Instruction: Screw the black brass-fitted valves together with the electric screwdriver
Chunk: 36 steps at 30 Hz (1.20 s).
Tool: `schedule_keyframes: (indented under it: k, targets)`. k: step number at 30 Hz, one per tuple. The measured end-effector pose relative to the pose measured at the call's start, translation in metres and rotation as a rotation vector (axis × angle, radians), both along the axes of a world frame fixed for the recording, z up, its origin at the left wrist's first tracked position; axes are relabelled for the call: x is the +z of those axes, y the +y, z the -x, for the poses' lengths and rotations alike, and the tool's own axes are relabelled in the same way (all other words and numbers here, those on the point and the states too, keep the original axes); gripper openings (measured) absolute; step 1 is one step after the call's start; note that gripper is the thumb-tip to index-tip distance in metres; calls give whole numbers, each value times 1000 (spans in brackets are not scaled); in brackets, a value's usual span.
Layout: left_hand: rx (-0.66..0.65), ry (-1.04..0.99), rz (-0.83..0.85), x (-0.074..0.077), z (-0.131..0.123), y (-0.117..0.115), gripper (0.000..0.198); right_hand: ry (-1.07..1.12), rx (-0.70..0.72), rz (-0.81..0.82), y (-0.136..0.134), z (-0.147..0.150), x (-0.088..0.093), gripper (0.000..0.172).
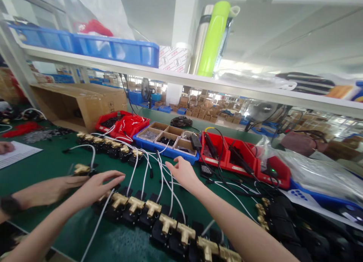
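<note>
Reaching over the flat green desk (48,165), two bare hands are above a slanting row of gold metal, T-shaped pipe parts on black boxes (153,208). This row runs from the left part of the desk down toward its near edge, and long, thin white wires (97,226) come out of it. The left hand (99,186) is over the row's left end, fingers long and a bit apart. I see nothing in it, but cannot tell if it touches the row. The right hand (183,173) is over the wires, just in front of a blue plastic tray (146,142), its thumb and pointing finger spread. I see nothing in it either, and cannot tell if it brushes a wire.

Next to the left hand, another person's hand with a dark wrist band (59,188) is at one more gold pipe part (82,169). A second row of gold and black parts (115,145) sits farther back, in front of a red plastic bin (102,128). Three red plastic bins (234,168) stand right of the tray, toward the desk's far edge.
</note>
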<state>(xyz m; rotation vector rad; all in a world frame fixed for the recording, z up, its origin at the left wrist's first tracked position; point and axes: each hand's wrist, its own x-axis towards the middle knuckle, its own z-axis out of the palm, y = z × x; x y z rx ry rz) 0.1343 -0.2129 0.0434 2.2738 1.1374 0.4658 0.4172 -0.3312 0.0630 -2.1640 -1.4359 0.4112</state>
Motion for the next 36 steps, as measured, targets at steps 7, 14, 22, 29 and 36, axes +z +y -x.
schedule_keyframes:
  k: [7,14,22,29,36]
  targets:
    - [-353,125,297,9,-33,8,55,200,-107,6,71,11,-30,30]
    - [-425,162,396,5,-30,4,68,202,-163,-207,18,-4,-14,28]
    - [-442,188,310,16,-43,-2,59,-55,-50,133,-37,-42,12,21]
    - [-254,127,56,7,-9,-5,48,-105,205,130,-126,-9,40,25]
    - [-459,170,-53,-19,17,-9,40,-140,421,248,-124,40,28,38]
